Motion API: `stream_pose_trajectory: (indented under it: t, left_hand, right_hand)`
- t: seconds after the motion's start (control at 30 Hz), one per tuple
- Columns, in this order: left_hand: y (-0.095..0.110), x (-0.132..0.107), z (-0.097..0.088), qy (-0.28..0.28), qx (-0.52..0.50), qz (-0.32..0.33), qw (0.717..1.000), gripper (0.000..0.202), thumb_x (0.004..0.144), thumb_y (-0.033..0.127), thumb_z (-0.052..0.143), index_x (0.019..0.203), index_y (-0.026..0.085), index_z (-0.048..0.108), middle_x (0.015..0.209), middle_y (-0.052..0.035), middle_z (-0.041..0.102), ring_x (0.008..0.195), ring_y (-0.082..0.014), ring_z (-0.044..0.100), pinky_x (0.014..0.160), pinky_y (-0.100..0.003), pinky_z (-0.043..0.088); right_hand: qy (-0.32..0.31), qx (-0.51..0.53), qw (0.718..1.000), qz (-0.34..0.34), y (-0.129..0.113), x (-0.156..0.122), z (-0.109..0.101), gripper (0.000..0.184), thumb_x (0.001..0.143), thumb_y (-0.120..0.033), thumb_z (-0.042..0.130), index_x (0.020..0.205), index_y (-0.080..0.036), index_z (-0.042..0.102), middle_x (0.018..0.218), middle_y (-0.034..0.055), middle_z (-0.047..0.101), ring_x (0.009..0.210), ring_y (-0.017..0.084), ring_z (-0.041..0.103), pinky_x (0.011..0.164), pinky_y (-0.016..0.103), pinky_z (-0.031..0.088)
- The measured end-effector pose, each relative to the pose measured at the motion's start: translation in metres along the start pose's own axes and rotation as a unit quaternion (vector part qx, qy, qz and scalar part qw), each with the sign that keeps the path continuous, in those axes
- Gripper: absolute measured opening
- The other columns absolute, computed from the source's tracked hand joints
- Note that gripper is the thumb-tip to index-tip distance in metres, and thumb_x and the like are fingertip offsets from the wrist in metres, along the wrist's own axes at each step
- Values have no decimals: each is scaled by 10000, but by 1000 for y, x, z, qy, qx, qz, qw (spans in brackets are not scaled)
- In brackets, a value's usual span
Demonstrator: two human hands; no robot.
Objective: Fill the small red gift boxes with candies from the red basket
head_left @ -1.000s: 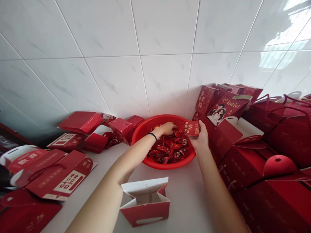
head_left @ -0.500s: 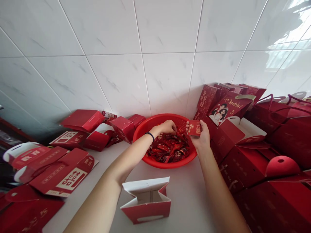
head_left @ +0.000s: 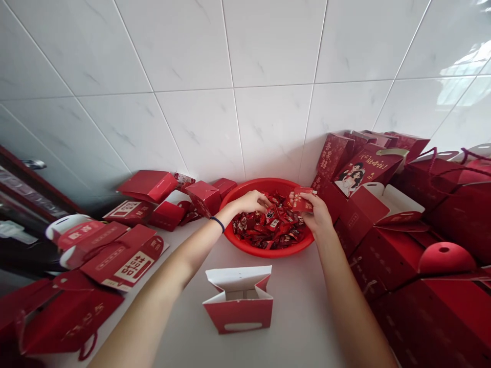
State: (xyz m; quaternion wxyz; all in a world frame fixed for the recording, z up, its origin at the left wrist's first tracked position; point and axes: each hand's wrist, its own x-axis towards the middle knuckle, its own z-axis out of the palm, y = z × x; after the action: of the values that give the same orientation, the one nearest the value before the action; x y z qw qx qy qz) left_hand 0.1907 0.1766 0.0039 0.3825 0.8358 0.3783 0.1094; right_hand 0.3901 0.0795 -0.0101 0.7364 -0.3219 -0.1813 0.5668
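Observation:
A red plastic basin (head_left: 268, 252) stands against the wall, full of red wrapped candies (head_left: 264, 232). My left hand (head_left: 251, 202) is inside its left part, fingers bent and closed at a wrapped candy (head_left: 271, 213) with a dark character; the fingertips are partly lost among the wrappers. Over the basin's right rim, my right hand (head_left: 319, 210) grips a flat red packet (head_left: 303, 200) with gold print between thumb and fingers. Nearer to me, an upright red paper box (head_left: 240, 312) with a white inside stands with its top open, touched by neither hand.
Red gift boxes (head_left: 138, 260) lie in a group on the left of the white table (head_left: 293, 301). More red boxes (head_left: 402, 255) are stacked high on the right, close to my right forearm. A tiled wall (head_left: 268, 128) rises behind the basin.
My view has turned slightly left. My left hand has shifted left within the basin, and more bright wrappers show by it. The right hand still holds the packet, now with the thumb over it.

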Motion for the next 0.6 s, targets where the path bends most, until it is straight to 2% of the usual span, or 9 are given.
stream_pose_trajectory:
  t: [0.1,0.23,0.33,0.5,0.6]
  left_hand:
    - [-6,-4,1,21,-5,-11,1000,313,702,108,774,1010,161,787,988,-71,796,951,-236,729,848,-318,567]
    - [-10,-8,-4,15,-63,-2,998,396,690,101,806,1080,146,756,997,-91,792,937,-223,732,843,-322,571]
    - [-9,-10,-9,18,-66,2,998,450,692,99,793,1134,164,737,994,-81,793,918,-213,735,812,-316,575]
    - [-2,-12,-9,24,110,-8,994,388,745,119,687,1120,194,746,1133,-56,767,1025,-205,711,871,-266,545]
    - [-3,-12,-2,1,180,-47,983,367,628,135,754,990,190,777,1051,-66,781,979,-252,715,822,-264,539]
  right_hand:
    - [-15,-7,1000,9,0,-2,0,162,691,-7,652,772,-147,642,678,42,731,599,169,719,549,231,607]
    - [-20,-20,999,15,0,-4,0,178,688,0,639,773,-156,640,635,4,706,564,162,700,520,240,596]
    - [-19,-28,999,12,1,-4,1,172,681,-2,664,771,-146,636,631,1,700,537,151,688,496,213,569]
    - [-12,-42,999,10,1,-4,1,151,664,-20,691,762,-129,656,654,31,723,538,153,685,456,198,535]
    - [-6,-50,999,10,0,-5,1,140,668,-22,680,748,-135,661,639,26,724,515,141,666,442,193,522]
